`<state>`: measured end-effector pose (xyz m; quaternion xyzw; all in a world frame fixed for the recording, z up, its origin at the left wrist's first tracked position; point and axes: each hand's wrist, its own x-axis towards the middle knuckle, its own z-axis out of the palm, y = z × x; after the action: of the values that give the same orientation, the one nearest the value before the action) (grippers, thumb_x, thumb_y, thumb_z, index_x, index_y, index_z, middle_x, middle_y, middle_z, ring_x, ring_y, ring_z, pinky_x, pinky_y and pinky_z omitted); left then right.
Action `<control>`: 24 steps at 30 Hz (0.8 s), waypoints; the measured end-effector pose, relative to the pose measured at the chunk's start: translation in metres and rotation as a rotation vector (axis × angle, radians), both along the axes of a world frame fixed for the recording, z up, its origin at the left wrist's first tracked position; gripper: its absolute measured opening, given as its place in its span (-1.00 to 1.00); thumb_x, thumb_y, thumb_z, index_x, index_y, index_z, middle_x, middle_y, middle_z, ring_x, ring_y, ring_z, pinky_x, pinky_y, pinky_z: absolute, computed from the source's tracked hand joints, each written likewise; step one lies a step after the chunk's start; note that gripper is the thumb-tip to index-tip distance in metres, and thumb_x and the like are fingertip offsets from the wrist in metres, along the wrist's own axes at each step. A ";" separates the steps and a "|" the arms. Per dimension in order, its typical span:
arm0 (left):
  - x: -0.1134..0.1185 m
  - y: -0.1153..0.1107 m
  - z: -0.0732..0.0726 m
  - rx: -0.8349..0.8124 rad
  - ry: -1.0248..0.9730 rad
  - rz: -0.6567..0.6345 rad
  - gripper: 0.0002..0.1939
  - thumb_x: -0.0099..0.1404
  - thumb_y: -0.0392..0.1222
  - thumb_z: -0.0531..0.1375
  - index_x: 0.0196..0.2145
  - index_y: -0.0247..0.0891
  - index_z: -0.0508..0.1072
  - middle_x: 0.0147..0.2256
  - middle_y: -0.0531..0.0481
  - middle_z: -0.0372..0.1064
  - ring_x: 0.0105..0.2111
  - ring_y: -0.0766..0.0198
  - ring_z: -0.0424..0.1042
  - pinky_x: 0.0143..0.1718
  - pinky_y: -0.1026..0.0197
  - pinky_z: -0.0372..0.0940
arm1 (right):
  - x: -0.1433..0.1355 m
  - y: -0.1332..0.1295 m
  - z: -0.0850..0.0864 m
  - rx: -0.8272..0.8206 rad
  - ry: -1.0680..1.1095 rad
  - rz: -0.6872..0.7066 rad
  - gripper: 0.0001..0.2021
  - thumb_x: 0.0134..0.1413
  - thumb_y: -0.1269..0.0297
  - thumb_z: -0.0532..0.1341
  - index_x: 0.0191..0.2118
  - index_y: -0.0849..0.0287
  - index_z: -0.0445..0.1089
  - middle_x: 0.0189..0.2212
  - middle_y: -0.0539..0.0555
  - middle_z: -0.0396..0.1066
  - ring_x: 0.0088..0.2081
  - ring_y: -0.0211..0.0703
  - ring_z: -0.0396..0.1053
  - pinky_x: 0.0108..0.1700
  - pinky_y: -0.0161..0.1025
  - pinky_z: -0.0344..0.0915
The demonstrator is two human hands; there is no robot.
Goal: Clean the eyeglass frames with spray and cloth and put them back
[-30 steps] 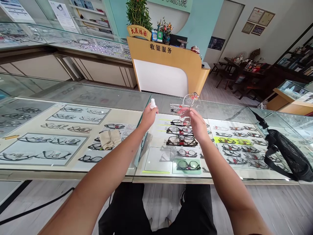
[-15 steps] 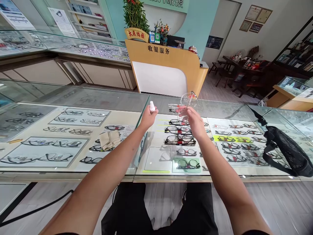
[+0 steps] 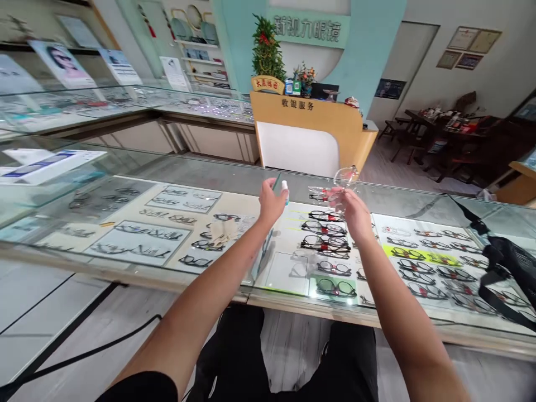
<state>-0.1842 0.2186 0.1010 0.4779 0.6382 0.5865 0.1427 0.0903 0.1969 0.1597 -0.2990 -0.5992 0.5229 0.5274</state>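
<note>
A small spray bottle (image 3: 287, 199) with a white cap and bluish body stands on the glass counter. My left hand (image 3: 271, 202) is just left of it, thumb beside the bottle and fingers parted from the thumb, with nothing visible in them. Clear-framed eyeglasses (image 3: 345, 176) are pinched in the fingers of my right hand (image 3: 352, 209), raised over the counter. Beneath that hand, several dark-framed eyeglasses (image 3: 325, 244) lie in a column inside the case. My fingers partly cover the lower part of the held glasses.
A folded beige cloth (image 3: 224, 231) lies left of my left forearm. On the right rests a black mesh bag (image 3: 513, 268) with a strap. Trays of eyeglasses (image 3: 144, 245) fill the glass case, and a wooden cashier desk (image 3: 295, 109) stands beyond it.
My left hand has let go of the spray bottle and shifted left of it. My right hand still holds the clear glasses. The view has turned left.
</note>
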 end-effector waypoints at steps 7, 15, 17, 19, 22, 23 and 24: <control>-0.075 -0.067 0.044 -0.261 0.458 0.034 -0.85 0.34 -0.19 0.35 -0.13 -0.10 0.54 0.00 -0.20 0.55 0.07 -0.11 0.52 0.22 -0.10 0.36 | 0.003 0.003 -0.004 0.001 -0.006 0.018 -0.62 0.32 -0.13 0.26 0.02 -0.02 0.61 0.01 0.11 0.68 -0.18 0.01 0.54 -0.19 -0.09 0.37; -0.150 -0.149 0.023 -0.822 0.487 0.230 -0.50 0.04 0.20 0.50 -0.56 -0.10 0.30 -0.55 -0.19 0.37 -0.11 -0.44 0.59 -0.06 -0.18 0.40 | 0.002 0.002 -0.008 0.019 -0.002 0.048 -0.68 0.37 -0.05 0.26 0.00 -0.02 0.65 0.01 0.09 0.70 -0.18 -0.01 0.54 -0.22 -0.10 0.37; -0.148 -0.156 0.017 -0.853 0.497 0.217 -0.52 0.04 0.23 0.47 -0.55 -0.10 0.33 -0.51 -0.23 0.44 -0.15 -0.43 0.61 -0.10 -0.16 0.40 | 0.001 0.001 -0.009 0.022 -0.022 0.043 -0.68 0.37 -0.04 0.25 -0.01 -0.02 0.65 0.01 0.09 0.70 -0.18 -0.01 0.55 -0.23 -0.10 0.38; -0.146 -0.160 0.015 -0.854 0.513 0.216 -0.57 0.07 0.21 0.43 -0.54 -0.11 0.36 -0.45 -0.28 0.51 -0.16 -0.41 0.62 -0.13 -0.15 0.39 | 0.000 0.001 -0.010 0.019 -0.040 0.038 -0.67 0.35 -0.05 0.25 -0.02 -0.01 0.65 0.00 0.10 0.71 -0.19 -0.01 0.56 -0.26 -0.11 0.38; -0.146 -0.161 0.016 -0.835 0.530 0.227 -0.63 0.15 0.18 0.35 -0.52 -0.11 0.39 -0.42 -0.30 0.54 -0.14 -0.38 0.61 -0.13 -0.12 0.39 | 0.000 0.001 -0.010 0.007 -0.039 0.037 -0.67 0.33 -0.04 0.25 -0.02 0.01 0.65 -0.01 0.11 0.71 -0.19 -0.03 0.55 -0.30 -0.13 0.35; -0.147 -0.161 0.017 -0.827 0.528 0.226 -0.64 0.20 0.17 0.32 -0.51 -0.11 0.40 -0.42 -0.30 0.54 -0.14 -0.36 0.61 -0.14 -0.11 0.38 | 0.000 0.002 -0.010 0.005 -0.036 0.038 -0.67 0.33 -0.04 0.26 -0.03 0.01 0.65 -0.01 0.11 0.71 -0.19 -0.04 0.55 -0.31 -0.14 0.34; -0.148 -0.161 0.018 -0.822 0.523 0.224 -0.65 0.24 0.17 0.28 -0.51 -0.11 0.39 -0.40 -0.30 0.55 -0.15 -0.33 0.61 -0.14 -0.10 0.38 | 0.000 0.002 -0.010 0.002 -0.034 0.039 -0.68 0.33 -0.04 0.26 -0.03 0.01 0.65 -0.01 0.11 0.71 -0.20 -0.04 0.55 -0.31 -0.15 0.34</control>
<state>-0.3323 0.0576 0.1192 0.4418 0.8783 0.1588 0.0906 0.0902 0.1985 0.1497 -0.2956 -0.6144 0.5271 0.5072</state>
